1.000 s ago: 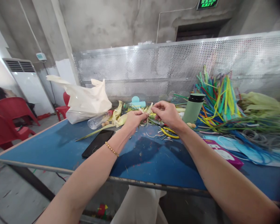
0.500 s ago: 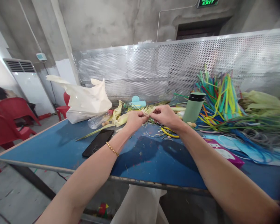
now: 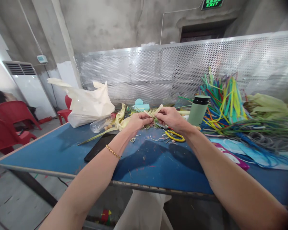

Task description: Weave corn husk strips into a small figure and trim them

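Note:
Above the blue table [image 3: 144, 169], my left hand [image 3: 138, 122] and my right hand [image 3: 170, 117] are close together with their fingers pinched. Between them is a pale green husk strip [image 3: 159, 109], its end sticking up by my right fingertips. My left fingers pinch the other side of the husk piece. Yellow-handled scissors [image 3: 175, 136] lie just below my right hand. Corn husks [image 3: 121, 118] lie left of my left hand, and a black phone [image 3: 99, 147] rests partly behind my left forearm.
A white plastic bag [image 3: 88, 103] and clear bottle [image 3: 101, 124] stand at the left. To the right are a green tumbler [image 3: 199, 110], colourful pipe cleaners [image 3: 230, 99], blue masks [image 3: 252, 150] and a purple packet [image 3: 235, 158]. A person sits far left by red chairs [image 3: 15, 116].
My hands have shifted slightly, and the husk strip's end now stands up higher between them. More of the scissors shows below my right hand.

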{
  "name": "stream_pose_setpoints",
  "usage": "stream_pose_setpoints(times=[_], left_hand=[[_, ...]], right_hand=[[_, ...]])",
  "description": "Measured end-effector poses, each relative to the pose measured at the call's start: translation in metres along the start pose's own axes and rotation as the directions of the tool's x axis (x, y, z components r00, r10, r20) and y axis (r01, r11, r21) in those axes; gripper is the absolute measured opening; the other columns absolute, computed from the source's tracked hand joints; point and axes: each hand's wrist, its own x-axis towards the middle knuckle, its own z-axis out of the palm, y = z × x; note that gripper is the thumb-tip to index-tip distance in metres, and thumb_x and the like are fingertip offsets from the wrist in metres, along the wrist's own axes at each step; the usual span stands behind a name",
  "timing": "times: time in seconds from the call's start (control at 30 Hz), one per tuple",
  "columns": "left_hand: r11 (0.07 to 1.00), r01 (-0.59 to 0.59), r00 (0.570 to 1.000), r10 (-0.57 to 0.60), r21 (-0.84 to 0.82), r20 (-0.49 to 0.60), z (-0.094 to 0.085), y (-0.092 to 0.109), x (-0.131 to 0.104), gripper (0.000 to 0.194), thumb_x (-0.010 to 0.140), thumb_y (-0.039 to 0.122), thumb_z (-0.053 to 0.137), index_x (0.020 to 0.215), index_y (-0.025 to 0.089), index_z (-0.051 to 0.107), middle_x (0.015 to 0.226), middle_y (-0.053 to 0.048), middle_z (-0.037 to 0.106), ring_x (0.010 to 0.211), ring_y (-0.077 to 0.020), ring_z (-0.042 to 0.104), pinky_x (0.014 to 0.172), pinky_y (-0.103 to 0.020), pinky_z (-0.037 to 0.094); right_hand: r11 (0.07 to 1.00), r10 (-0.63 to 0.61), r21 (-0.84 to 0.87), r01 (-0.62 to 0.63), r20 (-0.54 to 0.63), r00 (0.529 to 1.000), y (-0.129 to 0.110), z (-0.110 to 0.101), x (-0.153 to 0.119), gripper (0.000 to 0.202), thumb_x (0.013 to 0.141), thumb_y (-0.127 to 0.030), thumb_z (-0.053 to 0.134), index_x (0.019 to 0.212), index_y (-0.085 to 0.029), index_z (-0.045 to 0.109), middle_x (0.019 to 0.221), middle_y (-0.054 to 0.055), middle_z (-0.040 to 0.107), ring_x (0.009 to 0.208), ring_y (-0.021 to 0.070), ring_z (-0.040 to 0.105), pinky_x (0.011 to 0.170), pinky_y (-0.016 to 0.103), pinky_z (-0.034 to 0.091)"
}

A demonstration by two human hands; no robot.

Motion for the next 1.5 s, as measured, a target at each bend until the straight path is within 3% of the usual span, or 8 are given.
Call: stream_pose_setpoints(times=[0.23, 0.47, 0.67, 0.87, 1.0, 1.1, 1.3, 1.5], left_hand=[[1.0, -0.007, 1.0, 0.008, -0.011, 0.02, 0.0, -0.001, 0.0, 0.026, 0.067, 0.031, 0.08, 0.08, 0.011, 0.071, 0.07, -0.005, 0.068, 0.067, -0.0123, 0.059, 0.071, -0.029, 0.043], [0.999, 0.008, 1.0, -0.008, 0.049, -0.003, -0.003, 0.01, -0.003, 0.041, 0.077, 0.053, 0.07, 0.076, 0.012, 0.072, 0.067, -0.006, 0.064, 0.063, -0.0126, 0.054, 0.062, -0.028, 0.038], [0.987, 0.013, 0.984, -0.041, 0.158, 0.171, -0.008, 0.008, -0.004, 0.027, 0.073, 0.038, 0.075, 0.075, 0.012, 0.074, 0.071, -0.005, 0.067, 0.068, -0.0127, 0.054, 0.068, -0.028, 0.038], [0.969, 0.061, 0.982, -0.101, 0.238, 0.16, -0.005, 0.009, -0.006, 0.025, 0.07, 0.038, 0.077, 0.072, 0.014, 0.074, 0.07, -0.005, 0.068, 0.061, -0.0111, 0.051, 0.061, -0.027, 0.035], [0.985, 0.101, 0.97, -0.128, 0.137, 0.206, -0.006, 0.007, -0.006, 0.033, 0.078, 0.048, 0.069, 0.073, 0.015, 0.073, 0.073, -0.007, 0.069, 0.061, -0.0117, 0.053, 0.06, -0.026, 0.036], [0.988, 0.123, 0.959, -0.143, 0.097, 0.245, -0.009, 0.003, -0.004, 0.025, 0.074, 0.037, 0.073, 0.08, 0.013, 0.074, 0.072, -0.008, 0.068, 0.063, -0.012, 0.055, 0.062, -0.026, 0.038], [0.968, 0.061, 0.97, -0.115, 0.244, 0.213, -0.009, 0.002, -0.003, 0.009, 0.07, 0.022, 0.072, 0.068, 0.013, 0.07, 0.061, -0.002, 0.063, 0.058, -0.0103, 0.054, 0.064, -0.027, 0.04], [0.983, 0.074, 0.985, -0.098, 0.166, 0.144, -0.005, 0.005, -0.005, 0.022, 0.07, 0.035, 0.077, 0.069, 0.014, 0.073, 0.067, -0.006, 0.068, 0.061, -0.0129, 0.056, 0.061, -0.027, 0.041]], right_hand=[[0.981, 0.096, 0.165, -0.102, 0.045, 0.994, -0.001, 0.0, -0.001, 0.02, 0.08, -0.018, 0.06, 0.061, -0.017, 0.056, 0.045, -0.002, 0.052, 0.041, 0.0073, 0.041, 0.042, 0.021, 0.032], [0.985, 0.074, 0.157, -0.077, 0.024, 0.997, 0.001, -0.001, 0.0, 0.022, 0.081, -0.019, 0.061, 0.059, -0.016, 0.056, 0.045, -0.002, 0.052, 0.041, 0.0072, 0.043, 0.043, 0.021, 0.033], [0.969, 0.14, 0.205, -0.135, -0.009, 0.99, 0.006, -0.004, 0.004, 0.022, 0.076, -0.021, 0.065, 0.057, -0.017, 0.056, 0.045, -0.001, 0.055, 0.04, 0.0078, 0.045, 0.04, 0.021, 0.034], [0.946, 0.236, 0.23, -0.228, -0.006, 0.972, 0.004, -0.008, 0.003, 0.022, 0.074, -0.017, 0.065, 0.055, -0.017, 0.053, 0.043, -0.001, 0.054, 0.037, 0.0072, 0.043, 0.037, 0.02, 0.032], [0.935, 0.27, 0.235, -0.267, 0.021, 0.963, 0.004, -0.01, 0.003, 0.025, 0.074, -0.018, 0.067, 0.054, -0.017, 0.052, 0.043, -0.001, 0.052, 0.036, 0.007, 0.042, 0.036, 0.02, 0.031], [0.912, 0.292, 0.285, -0.296, 0.056, 0.955, 0.007, -0.01, 0.003, 0.023, 0.072, -0.018, 0.067, 0.055, -0.018, 0.052, 0.043, -0.001, 0.052, 0.036, 0.0071, 0.04, 0.035, 0.02, 0.029], [0.868, 0.353, 0.34, -0.362, 0.09, 0.931, 0.008, -0.007, 0.004, 0.025, 0.068, -0.016, 0.068, 0.053, -0.019, 0.049, 0.042, -0.002, 0.049, 0.038, 0.0072, 0.04, 0.035, 0.019, 0.032], [0.912, 0.298, 0.278, -0.3, 0.052, 0.953, 0.005, -0.006, 0.002, 0.024, 0.069, -0.017, 0.067, 0.053, -0.019, 0.05, 0.042, -0.001, 0.051, 0.036, 0.0073, 0.041, 0.035, 0.02, 0.031]])
